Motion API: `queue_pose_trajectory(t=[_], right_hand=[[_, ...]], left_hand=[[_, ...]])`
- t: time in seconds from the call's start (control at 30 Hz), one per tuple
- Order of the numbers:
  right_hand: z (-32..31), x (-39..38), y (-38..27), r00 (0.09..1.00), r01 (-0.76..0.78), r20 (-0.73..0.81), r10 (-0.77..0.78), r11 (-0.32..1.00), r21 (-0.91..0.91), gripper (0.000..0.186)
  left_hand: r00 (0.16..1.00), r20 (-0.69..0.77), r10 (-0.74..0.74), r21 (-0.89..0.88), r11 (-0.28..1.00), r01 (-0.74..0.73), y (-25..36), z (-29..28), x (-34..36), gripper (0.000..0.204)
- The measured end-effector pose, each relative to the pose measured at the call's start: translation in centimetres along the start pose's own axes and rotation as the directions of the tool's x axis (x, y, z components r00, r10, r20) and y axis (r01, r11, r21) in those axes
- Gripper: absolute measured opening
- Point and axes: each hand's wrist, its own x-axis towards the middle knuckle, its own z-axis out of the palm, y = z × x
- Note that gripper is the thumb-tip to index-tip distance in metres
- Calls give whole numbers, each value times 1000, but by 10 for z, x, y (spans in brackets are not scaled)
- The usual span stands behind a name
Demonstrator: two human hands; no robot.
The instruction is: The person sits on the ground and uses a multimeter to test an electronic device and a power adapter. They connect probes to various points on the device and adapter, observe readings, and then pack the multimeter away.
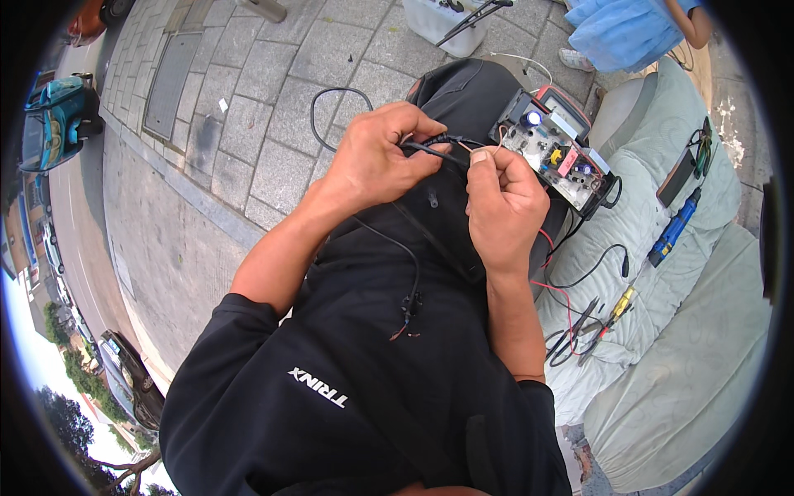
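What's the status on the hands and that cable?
Left hand and right hand both pinch the black cable. Circuit board rests beside them. Nothing blocking.

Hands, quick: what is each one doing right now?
Left hand: closed, pinching the black cable.
Right hand: closed, fingers pinching thin wire ends near the circuit board.
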Motion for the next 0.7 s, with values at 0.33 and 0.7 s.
queue_pose_trajectory(t=[0.33, 0.7], right_hand=[[-5, 7, 1, 998, 53, 21, -51, 991, -120, 19], [-5, -5, -15, 999, 11, 44, -3, 985, -174, 25]], left_hand=[[988, 131, -77, 8, 997, 76, 6, -24, 5, 37], [999, -24, -48, -837, 548, 6, -19, -71, 13, 49]])
